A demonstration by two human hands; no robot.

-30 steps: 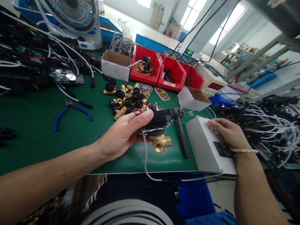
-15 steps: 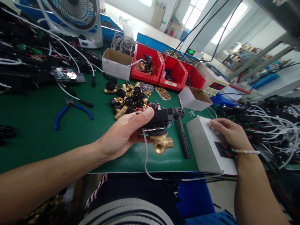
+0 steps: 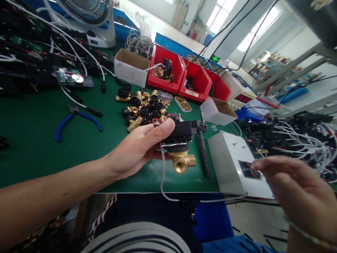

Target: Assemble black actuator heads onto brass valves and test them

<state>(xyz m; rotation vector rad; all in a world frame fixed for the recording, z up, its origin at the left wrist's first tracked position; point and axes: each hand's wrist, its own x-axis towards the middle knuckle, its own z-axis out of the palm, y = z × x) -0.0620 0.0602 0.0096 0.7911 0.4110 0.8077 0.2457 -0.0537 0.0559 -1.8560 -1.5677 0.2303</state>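
Observation:
My left hand (image 3: 139, 149) grips an electric valve, a black actuator housing (image 3: 184, 130) on top of a brass valve body (image 3: 181, 162), with the thumb over the housing. Red wires loop above it, and a pale grey cable (image 3: 163, 175) hangs down and runs right along the table edge. Over the right side of a white switch box (image 3: 228, 161), my right hand (image 3: 297, 186) is smeared by motion; whether it holds anything is unclear. Small toggle switches (image 3: 235, 144) and a black panel piece (image 3: 249, 168) are on the box's top face.
Brass fittings with black caps (image 3: 144, 109) lie heaped behind the valve. Blue-handled cutters (image 3: 76, 117) rest at left. Red bins (image 3: 165, 77), white cartons (image 3: 131, 72) and a power supply (image 3: 240, 93) line the back. White cables (image 3: 302, 140) crowd the right; a fan (image 3: 86, 17) stands back left.
My right hand has left the toggle switches and moved right and toward me, off the box top. My left hand still holds the electric valve in nearly the same place.

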